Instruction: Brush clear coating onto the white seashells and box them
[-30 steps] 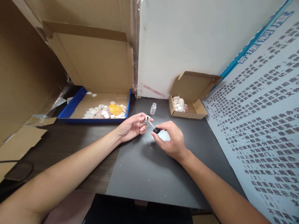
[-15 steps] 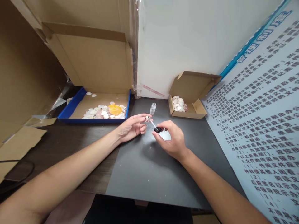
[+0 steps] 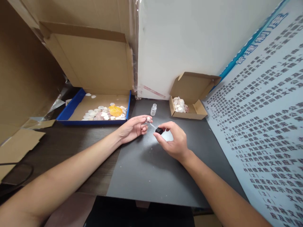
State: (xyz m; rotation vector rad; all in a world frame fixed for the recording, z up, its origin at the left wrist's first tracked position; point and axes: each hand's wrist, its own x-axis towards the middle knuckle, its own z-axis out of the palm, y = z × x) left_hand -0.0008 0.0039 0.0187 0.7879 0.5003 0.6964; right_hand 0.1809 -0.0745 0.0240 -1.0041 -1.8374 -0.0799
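Note:
My left hand (image 3: pixel 133 130) pinches a small, whitish-brown seashell (image 3: pixel 148 119) between thumb and fingertips. My right hand (image 3: pixel 174 140) grips a brush cap (image 3: pixel 159 130) by its black top. The cap's thin pale stem (image 3: pixel 152 125) points up and left, and its tip meets the shell or lies right at it. Just beyond my hands, a small clear glass bottle (image 3: pixel 153 110) with a white label stands upright and uncapped on the grey mat (image 3: pixel 151 176).
At the back left, a blue-edged cardboard box (image 3: pixel 94 122) with a raised lid holds white shells (image 3: pixel 94 114) and an orange shell (image 3: pixel 115 110). A small brown carton (image 3: pixel 193 116) with white shells stands at the back right. A printed poster (image 3: pixel 265 110) leans along the right side.
The whole view has shifted slightly. The brush cap has tilted a little in my right hand, its tip still at the shell. My left hand keeps its pinch.

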